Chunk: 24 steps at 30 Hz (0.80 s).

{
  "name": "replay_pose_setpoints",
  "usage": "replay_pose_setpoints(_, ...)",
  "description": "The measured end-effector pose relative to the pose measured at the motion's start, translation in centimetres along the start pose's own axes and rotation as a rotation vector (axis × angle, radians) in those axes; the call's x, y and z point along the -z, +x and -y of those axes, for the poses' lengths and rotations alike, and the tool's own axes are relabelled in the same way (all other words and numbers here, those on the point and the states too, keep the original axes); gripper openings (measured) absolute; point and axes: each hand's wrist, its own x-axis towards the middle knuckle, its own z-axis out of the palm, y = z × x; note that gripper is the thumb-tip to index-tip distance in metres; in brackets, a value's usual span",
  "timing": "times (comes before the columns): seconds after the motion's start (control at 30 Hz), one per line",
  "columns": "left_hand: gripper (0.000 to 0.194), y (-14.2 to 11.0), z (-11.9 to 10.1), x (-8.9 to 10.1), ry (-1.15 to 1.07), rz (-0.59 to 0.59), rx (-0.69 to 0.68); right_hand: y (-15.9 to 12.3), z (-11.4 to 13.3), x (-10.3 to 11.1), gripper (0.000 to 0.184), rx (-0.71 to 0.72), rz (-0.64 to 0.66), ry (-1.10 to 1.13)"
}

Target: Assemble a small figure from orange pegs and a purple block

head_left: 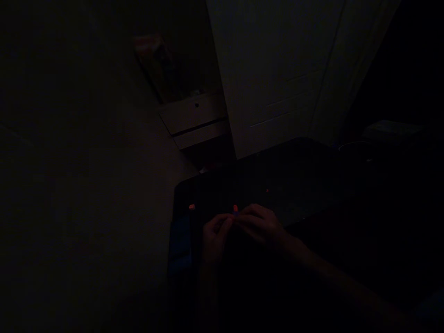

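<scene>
The scene is very dark. My left hand (215, 233) and my right hand (262, 224) meet over the dark table, fingers pinched together. Between their fingertips stands a small piece with a bright red-orange top (235, 208) and a blue part below it. Its lower end is hidden by the fingers, and its kind is too dark to make out. To the left of my hands, a small orange-red piece (192, 207) lies on the table. A tiny red ring-like thing (267, 190) rests beyond my right hand.
A flat, dark blue rectangular thing (180, 245) lies at the left edge of the dark table (294, 162). Behind the table stand a pale panel (274, 69) and a drawer unit (194, 115) with a dark item above it. A pale wall (121, 185) runs along the left.
</scene>
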Motion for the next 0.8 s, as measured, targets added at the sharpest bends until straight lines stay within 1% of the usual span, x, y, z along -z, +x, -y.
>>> replay_pose_setpoints(0.13,0.028,0.1,0.0,-0.1,-0.004,-0.025,-0.004,0.1,0.1,-0.1,0.016,0.082,-0.04,-0.148)
replay_pose_setpoints(0.2,0.026,0.1,0.1,-0.1,-0.007,-0.03,-0.001,0.3,0.1,-0.1,0.012,0.113,-0.041,-0.181)
replay_pose_setpoints(0.27,0.025,0.2,0.1,0.0,-0.007,-0.02,-0.003,0.5,0.1,0.0,0.011,0.103,-0.012,-0.159)
replay_pose_setpoints(0.33,0.024,0.2,0.2,0.1,0.005,-0.014,-0.004,0.6,0.1,0.2,0.011,0.064,0.044,-0.11)
replay_pose_setpoints(0.4,0.025,0.2,0.2,0.2,0.016,-0.006,0.014,0.8,0.1,0.5,0.01,0.036,0.104,-0.065)
replay_pose_setpoints(0.5,0.027,0.1,0.3,0.3,0.002,0.009,0.05,1.0,0.1,0.8,0.008,0.024,0.15,-0.023)
replay_pose_setpoints(0.7,0.025,0.1,0.3,0.1,-0.021,0.032,0.045,1.1,0.1,1.0,0.006,-0.012,0.173,0.031)
replay_pose_setpoints(0.8,0.023,0.2,0.2,0.0,-0.021,0.008,0.027,0.9,0.0,1.0,0.009,-0.029,0.148,0.031)
